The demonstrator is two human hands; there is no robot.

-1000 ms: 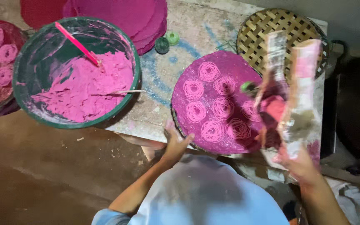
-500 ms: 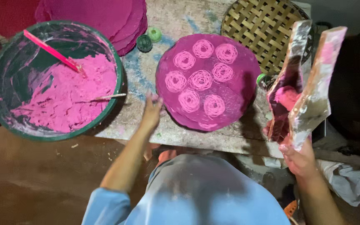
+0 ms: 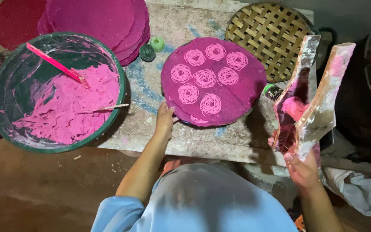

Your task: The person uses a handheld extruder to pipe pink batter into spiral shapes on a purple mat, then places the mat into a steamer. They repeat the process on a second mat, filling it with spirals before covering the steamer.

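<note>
The left hand (image 3: 165, 118) was laid on the near left rim of the round magenta tray (image 3: 254, 81), fingers curled over its edge in a light grip. The right hand (image 3: 302, 168) was closed around the lower end of a wooden press (image 3: 312, 92), which was held upright to the right of the tray, well clear of the tabletop. The press was made of two long, flour-dusted wooden arms spread apart in a V, and a lump of pink dough (image 3: 295, 107) was lodged between them near the hinge.

On the tray, seven coils of thin pink noodle strands (image 3: 205, 78) were laid out, one in the middle and six ringed around it, none seen to overlap. The tray rested on a worn stone slab (image 3: 220, 139) streaked with blue.

Behind the tray and to its right, a woven bamboo tray (image 3: 271, 32) was partly covered by the tray's far edge. Just behind the tray to its left, two small green caps (image 3: 152, 48) were set side by side. Further left of them, a stack of magenta trays (image 3: 95, 21) was piled. Left of the tray, well apart from it, a large green basin (image 3: 56, 92) was placed, half filled with pink dough, with a pink spatula (image 3: 56, 64) and a thin stick (image 3: 110, 107) lying in it.
</note>
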